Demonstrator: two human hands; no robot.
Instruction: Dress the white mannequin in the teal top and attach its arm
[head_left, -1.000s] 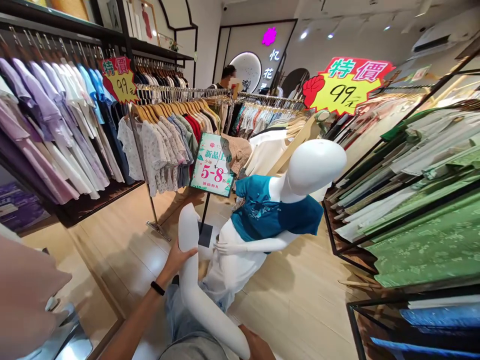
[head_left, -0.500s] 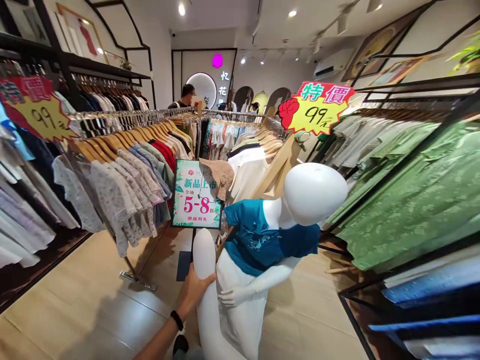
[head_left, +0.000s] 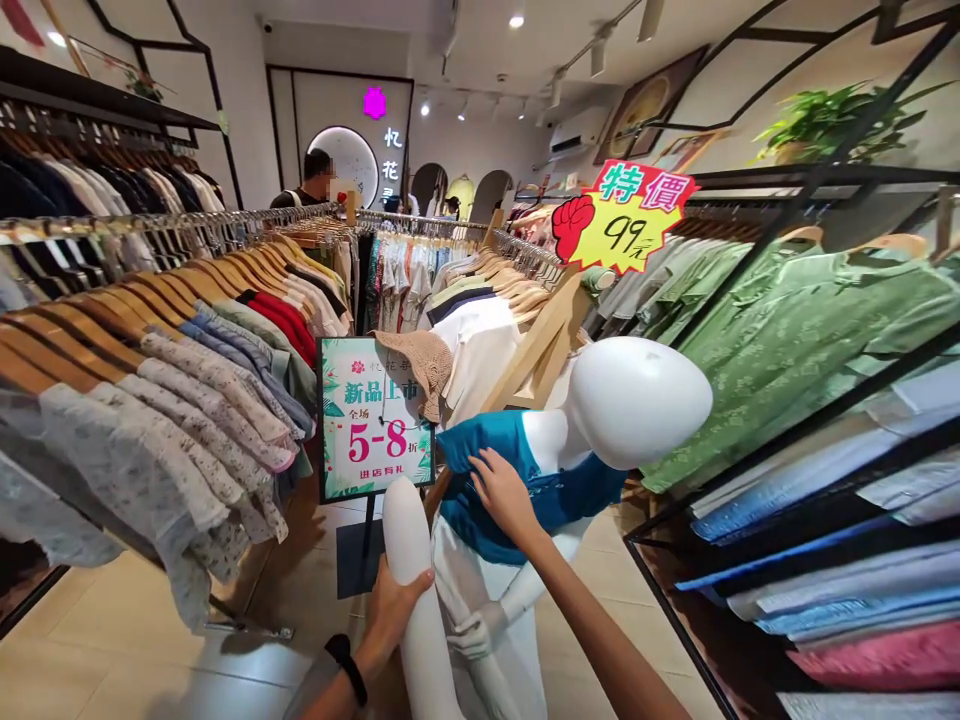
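My left hand point(head_left: 397, 600) is wrapped round a loose white mannequin arm point(head_left: 409, 535), which stands nearly upright with its rounded end up. A white mannequin point(head_left: 637, 400) in a teal short-sleeved top point(head_left: 487, 435) and white trousers leans in front of me. Against the top's sleeve rests my right hand point(head_left: 504, 490), its fingers stretched out and apart on the cloth; the thumb is hidden. Below, a white mannequin hand point(head_left: 480, 630) lies across the trousers. The mannequin arm's lower end runs out of view.
A sign point(head_left: 375, 420) on a stand, with a brown knitted hat point(head_left: 420, 360) at its corner, is behind the arm. Clothes racks line both sides: patterned shirts point(head_left: 187, 430) left, green garments point(head_left: 810, 330) right. A price tag point(head_left: 626, 215) hangs above; a person point(head_left: 311, 180) stands far back.
My right hand has come into view and onto the teal sleeve. My left hand keeps its hold on the mannequin arm. The view has shifted right and closer to the racks.
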